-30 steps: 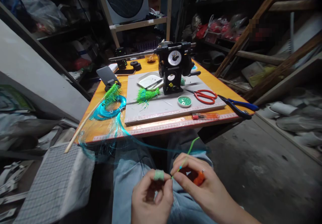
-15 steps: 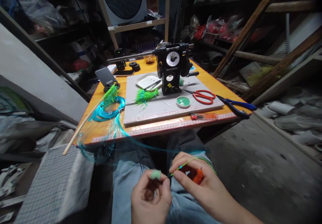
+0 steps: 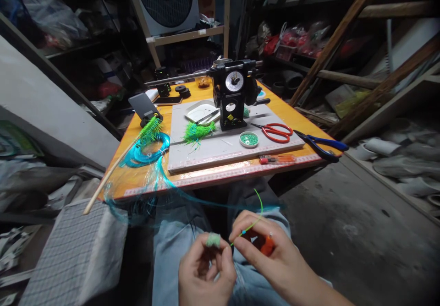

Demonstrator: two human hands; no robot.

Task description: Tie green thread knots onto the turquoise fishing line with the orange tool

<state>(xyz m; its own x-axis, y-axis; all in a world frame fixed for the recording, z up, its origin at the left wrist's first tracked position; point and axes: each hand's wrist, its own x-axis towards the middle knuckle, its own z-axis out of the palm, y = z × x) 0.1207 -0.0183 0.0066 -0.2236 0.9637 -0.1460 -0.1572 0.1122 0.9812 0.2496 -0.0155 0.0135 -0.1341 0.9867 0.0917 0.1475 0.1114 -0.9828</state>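
Table (image 3: 291,117) ahead, curled right hand (image 3: 279,256) pinches green line (image 3: 261,207)

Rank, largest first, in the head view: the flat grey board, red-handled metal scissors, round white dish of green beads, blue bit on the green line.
Flat grey board
Red-handled metal scissors
Round white dish
Blue bit on the green line, though nearest the camera

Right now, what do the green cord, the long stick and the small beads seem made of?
Green cord: probably smooth plastic; it is thin, bright and holds a curve. Long stick: likely bare wood or bamboo, matt and pale tan. Small beads: perhaps plastic, being round and evenly green; finish too small to judge.
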